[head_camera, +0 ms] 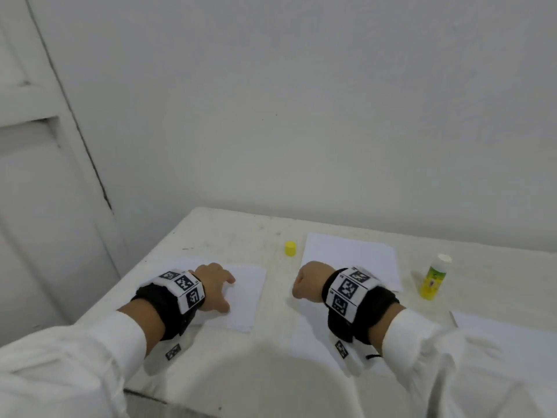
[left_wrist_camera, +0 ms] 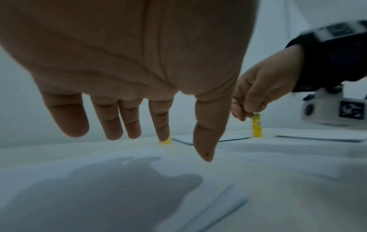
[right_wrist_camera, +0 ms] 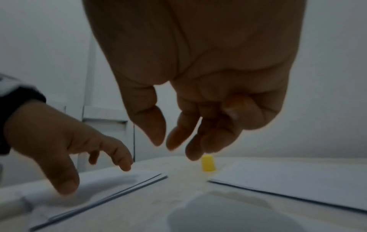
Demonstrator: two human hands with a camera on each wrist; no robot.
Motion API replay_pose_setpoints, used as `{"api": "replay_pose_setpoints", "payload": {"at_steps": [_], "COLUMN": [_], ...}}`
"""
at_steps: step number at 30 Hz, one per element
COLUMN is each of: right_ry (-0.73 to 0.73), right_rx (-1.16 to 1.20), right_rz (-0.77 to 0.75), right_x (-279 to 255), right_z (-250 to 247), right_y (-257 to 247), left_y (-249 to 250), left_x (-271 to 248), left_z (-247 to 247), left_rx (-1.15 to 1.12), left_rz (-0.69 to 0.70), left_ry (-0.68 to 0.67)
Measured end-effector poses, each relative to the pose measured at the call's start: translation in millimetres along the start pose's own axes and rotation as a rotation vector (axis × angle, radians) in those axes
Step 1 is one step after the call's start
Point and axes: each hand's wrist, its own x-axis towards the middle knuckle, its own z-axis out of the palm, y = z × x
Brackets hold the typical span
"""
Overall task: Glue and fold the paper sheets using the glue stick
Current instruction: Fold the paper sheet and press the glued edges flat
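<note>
A person's left hand (head_camera: 214, 286) spreads flat over a folded white paper sheet (head_camera: 241, 297) on the bench (head_camera: 241, 233); the right hand (head_camera: 310, 282) hangs loosely curled, empty. The uncapped green-and-yellow glue stick (head_camera: 434, 277) stands upright at right, its yellow cap (head_camera: 290, 248) apart between two sheets.

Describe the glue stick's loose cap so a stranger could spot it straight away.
On the white table, look at the bare strip between the two far paper sheets, beyond both hands. The small yellow plastic cap stands there alone, much shorter than the uncapped yellow-green glue stick standing farther right.
</note>
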Motion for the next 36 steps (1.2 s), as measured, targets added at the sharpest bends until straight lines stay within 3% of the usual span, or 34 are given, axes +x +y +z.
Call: {"api": "replay_pose_setpoints", "payload": {"at_steps": [3, 6, 10, 18, 22, 27, 31, 36], "right_ry": [-0.026, -0.015, -0.062, -0.058, 0.037, -0.046, -0.002, 0.041], "right_rx": [-0.236, -0.335, -0.365, -0.379, -0.184, 0.265, 0.194, 0.111], "right_rz": [-0.016, -0.012, 0.043, -0.001, -0.057, 0.025, 0.026, -0.107], "right_x": [35.5, 57.2, 73.4, 64.2, 51.8, 41.5, 35.2, 13.6], "right_z": [17.0, 31.6, 45.2, 40.8, 35.6, 36.7, 47.1, 53.8], "right_y": [-49.4, -73.8, -79.4, -89.6, -101.4, -104.5, -107.3, -109.9], "left_y": [-60.5, -93.2, -103.8, -105.8, -107.3, -108.7, -109.0, -115.5], "left_x": [0.8, 2.2, 6.5, 9.4, 8.9, 11.3, 12.8, 14.6], "left_z": [0.1, 6.3, 12.7, 16.2, 18.2, 18.8, 20.9, 28.6], "left_rx": [0.036, 0.024, -0.021, 0.005, 0.008, -0.027, -0.047, -0.126], "left_rz": [-0.147, -0.187, -0.151, -0.114, -0.120, -0.139, -0.163, -0.289], "left_ry": [-0.065, -0.120, -0.135, -0.090, -0.077, -0.079, -0.066, 0.089]}}
